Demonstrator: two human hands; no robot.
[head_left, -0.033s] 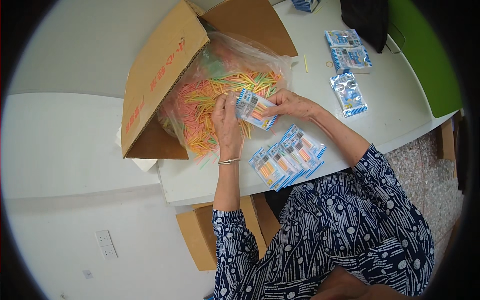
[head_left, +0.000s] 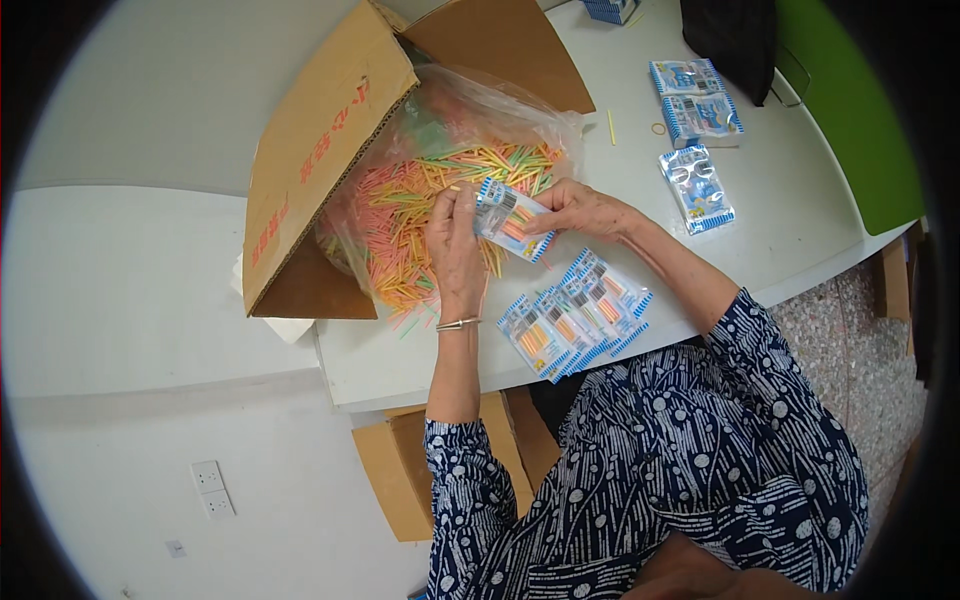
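Observation:
My right hand pinches the right edge of a small clear-and-blue packet with several pink and orange sticks showing through it. Close against the packet's left end, my left hand has its fingers closed, with the pale yellow tip of a stick at the fingertips; the rest of that stick is hidden. Both hands are over a heap of thin pastel sticks in a clear plastic bag. Below the hands, several similar filled packets lie overlapping in a fan near the table's front edge.
A tilted cardboard box with spread flaps surrounds the bag. On the right of the white table are more blue packets, a rubber band, one loose stick and a black bag. Another carton stands under the table.
My left hand has shifted very slightly to the right, and the packet has tilted a little with it. The right hand keeps its grip.

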